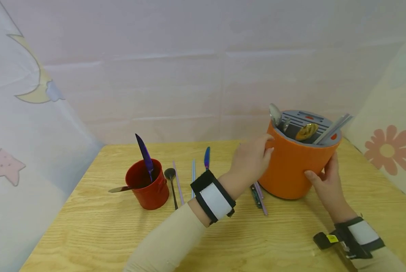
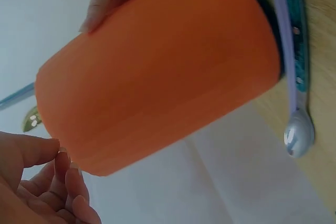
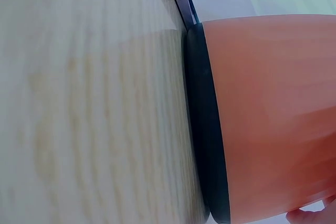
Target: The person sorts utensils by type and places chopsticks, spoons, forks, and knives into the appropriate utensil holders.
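Observation:
An orange utensil holder (image 1: 288, 170) with a grey slotted top stands on the right of the table. My right hand (image 1: 327, 181) grips its right side, thumb on the front. At its upper left edge, my left hand (image 1: 252, 160) has curled fingers with thumb and fingertips together. In the left wrist view these fingertips (image 2: 63, 153) are right at the holder's rim, with nothing visible between them. A silver spoon (image 1: 275, 113), a gold spoon (image 1: 306, 132) and pale chopsticks (image 1: 333, 128) stick up from the holder.
A red cup (image 1: 152, 194) at left holds a purple knife (image 1: 144, 153) and another utensil. Beside it lie a dark spoon (image 1: 171, 181), a lilac stick (image 1: 178, 183) and a blue knife (image 1: 207, 158). Near the holder's base lies a teal-handled spoon (image 2: 299, 135) with lilac sticks (image 1: 261, 200).

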The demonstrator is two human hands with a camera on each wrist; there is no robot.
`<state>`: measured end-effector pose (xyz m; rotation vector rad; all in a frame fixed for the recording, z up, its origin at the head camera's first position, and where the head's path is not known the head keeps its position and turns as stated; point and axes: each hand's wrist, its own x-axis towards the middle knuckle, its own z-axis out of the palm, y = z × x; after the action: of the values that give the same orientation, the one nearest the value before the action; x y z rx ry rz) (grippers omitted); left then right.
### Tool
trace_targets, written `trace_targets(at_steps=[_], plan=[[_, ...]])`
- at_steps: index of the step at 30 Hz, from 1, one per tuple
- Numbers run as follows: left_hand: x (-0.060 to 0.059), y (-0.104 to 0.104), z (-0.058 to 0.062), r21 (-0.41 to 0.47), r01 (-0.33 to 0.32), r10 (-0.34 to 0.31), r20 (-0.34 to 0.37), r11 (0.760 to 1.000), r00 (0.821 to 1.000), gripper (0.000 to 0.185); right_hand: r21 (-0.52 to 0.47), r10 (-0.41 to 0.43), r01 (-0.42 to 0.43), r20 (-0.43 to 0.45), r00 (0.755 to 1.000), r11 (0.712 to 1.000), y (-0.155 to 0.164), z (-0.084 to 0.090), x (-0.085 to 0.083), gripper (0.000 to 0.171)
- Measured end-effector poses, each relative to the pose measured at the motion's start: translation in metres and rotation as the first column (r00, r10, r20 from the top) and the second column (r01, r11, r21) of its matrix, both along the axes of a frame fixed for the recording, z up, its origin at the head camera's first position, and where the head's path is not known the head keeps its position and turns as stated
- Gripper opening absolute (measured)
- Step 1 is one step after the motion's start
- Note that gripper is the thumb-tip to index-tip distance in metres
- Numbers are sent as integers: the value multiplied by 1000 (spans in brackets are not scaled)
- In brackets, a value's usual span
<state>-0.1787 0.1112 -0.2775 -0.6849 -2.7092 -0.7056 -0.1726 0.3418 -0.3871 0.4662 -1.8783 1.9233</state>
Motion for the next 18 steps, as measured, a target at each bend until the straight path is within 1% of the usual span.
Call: trace_targets(at_steps=[4,8,10,15,18], plan=[[-3,-8,-8,36,-9,8,27,999,1000,29,-13,7,-7,-18,1000,1000,3,-2,-1,86],[-4,-12,-13,50,-12,9,66,999,998,30,-30,33,-35,-59,998,999,5,-4,-2,86],[-5,-14,-17,49,-24,20,82,999,996,29,-33,44,-47,-72,996,998,5,-5,-3,85],[-7,-22,-27,75,-40,31,117,996,993,27,-33,52,-55,-76,996,998,5,-5,-3,85],[-6,-27,-33,97,-26,14,127,995,992,27,-30,51,-53,-75,996,998,6,-5,-3,85]])
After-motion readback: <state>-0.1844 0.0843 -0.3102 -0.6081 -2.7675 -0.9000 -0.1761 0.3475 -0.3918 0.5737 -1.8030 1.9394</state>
